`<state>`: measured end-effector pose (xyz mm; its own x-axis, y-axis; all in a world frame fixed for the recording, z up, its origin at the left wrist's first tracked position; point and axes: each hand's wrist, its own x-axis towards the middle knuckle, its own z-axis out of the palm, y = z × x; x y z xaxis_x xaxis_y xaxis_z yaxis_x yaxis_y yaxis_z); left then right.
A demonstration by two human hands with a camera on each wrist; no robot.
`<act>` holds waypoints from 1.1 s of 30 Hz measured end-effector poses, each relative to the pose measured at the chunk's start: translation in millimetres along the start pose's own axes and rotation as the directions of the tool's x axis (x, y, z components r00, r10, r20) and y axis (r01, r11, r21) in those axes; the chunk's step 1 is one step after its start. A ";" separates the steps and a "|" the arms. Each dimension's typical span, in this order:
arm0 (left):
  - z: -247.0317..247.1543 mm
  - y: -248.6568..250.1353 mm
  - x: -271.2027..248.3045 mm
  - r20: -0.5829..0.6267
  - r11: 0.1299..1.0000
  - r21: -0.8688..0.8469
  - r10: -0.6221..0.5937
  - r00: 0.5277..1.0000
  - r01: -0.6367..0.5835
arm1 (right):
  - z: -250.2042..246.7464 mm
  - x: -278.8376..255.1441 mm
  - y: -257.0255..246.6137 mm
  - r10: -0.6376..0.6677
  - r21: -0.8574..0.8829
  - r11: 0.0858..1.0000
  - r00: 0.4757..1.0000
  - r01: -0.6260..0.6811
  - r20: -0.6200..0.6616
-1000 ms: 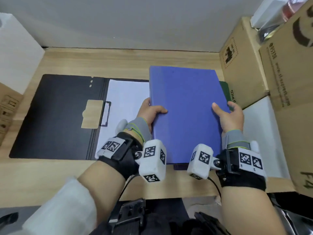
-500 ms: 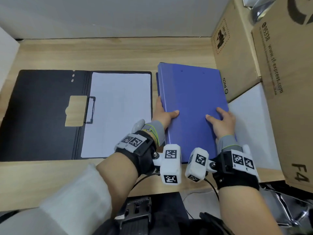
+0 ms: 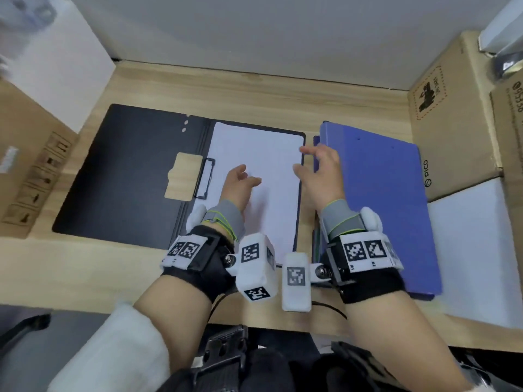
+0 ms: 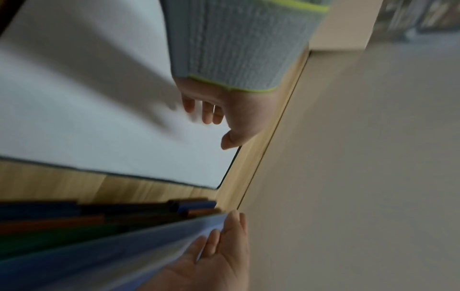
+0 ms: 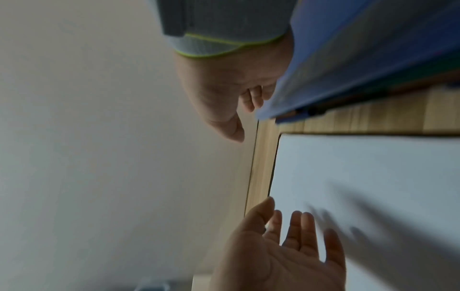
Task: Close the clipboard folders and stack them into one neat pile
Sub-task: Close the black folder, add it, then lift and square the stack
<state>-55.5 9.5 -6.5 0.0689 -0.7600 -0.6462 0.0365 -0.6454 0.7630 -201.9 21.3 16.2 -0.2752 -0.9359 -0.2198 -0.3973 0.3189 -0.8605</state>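
Left hand: your left hand [image 3: 240, 185] is hovering at the centre of the head view, over the white sheet, with its fingers [image 3: 253, 181] loosely spread and holding nothing. From the right wrist view the palm [image 5: 281, 254] is showing open at the bottom of the frame, all fingers apart; whether they are touching the paper cannot be told.

Right hand: your right hand [image 3: 321, 169] is lying right of centre, across the left edge of the blue folder. Its fingers [image 3: 307, 151] are stretched out toward the left, straight and relaxed, gripping nothing. In the left wrist view the fingertips [image 4: 232, 218] are sitting against the folder's far corner at the bottom of the frame.

Black clipboard folder: the black clipboard folder [image 3: 127, 176] is lying open and flat on the table [image 3: 254, 89], filling the left and centre of the head view. A white sheet [image 3: 254, 148] is covering its right half, and a tan clip [image 3: 184, 181] is sitting by the spine.

Blue folder: the blue folder [image 3: 382, 207] is lying closed at the right of the head view, on top of a pile whose dark, orange and green edges [image 4: 99, 222] are showing in the lower left of the left wrist view. It is just beside the black folder, apart from it.

Surroundings: cardboard boxes [image 3: 452, 123] are standing at the upper right.
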 end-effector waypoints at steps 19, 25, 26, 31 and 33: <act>-231.8 -44.2 -9.8 -0.583 0.864 -0.502 -0.359 0.729 0.023 | 212.8 -34.6 -49.6 0.041 -0.359 0.895 0.753 0.264 0.657; -245.3 -41.8 -11.1 -0.273 0.610 -0.791 -0.429 0.861 0.054 | 216.4 -40.3 -34.4 -0.083 -0.403 0.813 0.768 0.421 0.635; -244.3 -41.7 -9.5 -0.252 0.603 -0.795 -0.427 0.868 0.067 | 214.3 -39.9 -32.9 -0.080 -0.380 0.833 0.767 0.402 0.636; -239.8 -41.3 -2.6 -0.252 0.607 -0.792 -0.422 0.871 0.066 | 209.2 -37.0 -32.4 -0.046 -0.280 0.916 0.769 0.287 0.638; -235.6 -37.1 -6.7 -0.228 0.600 -0.800 -0.350 0.909 0.030 | 205.1 -37.7 -36.4 -0.021 -0.168 0.974 0.795 0.154 0.607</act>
<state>177.5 56.5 -26.5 0.2775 -0.4475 -0.8502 0.8210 -0.3491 0.4517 2.5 14.3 -38.4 0.3208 -0.8411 -0.4354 -0.5767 0.1912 -0.7943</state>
